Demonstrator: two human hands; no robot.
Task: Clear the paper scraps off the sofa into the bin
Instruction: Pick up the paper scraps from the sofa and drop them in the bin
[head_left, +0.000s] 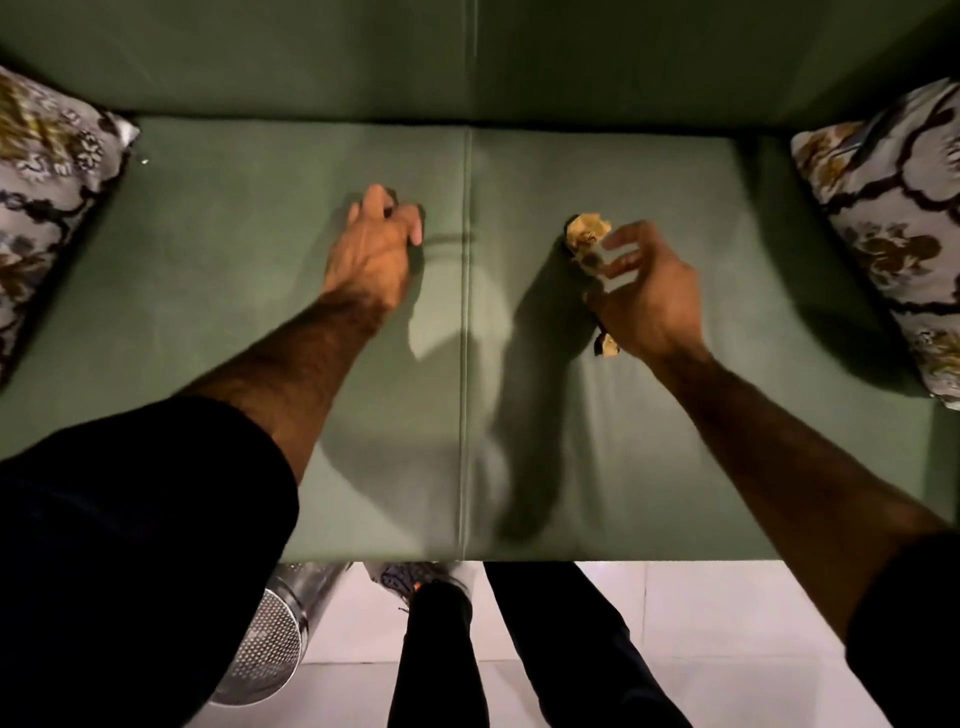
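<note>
Crumpled paper scraps (589, 241) fill the right hand (647, 301) mid-seat — left hand (376, 249) curls closed, contents unclear; next, the bin (270, 644).

Home living room, green sofa (363, 467), patterned cushions (893, 218) (both ends), tiled floor (727, 623)
</note>
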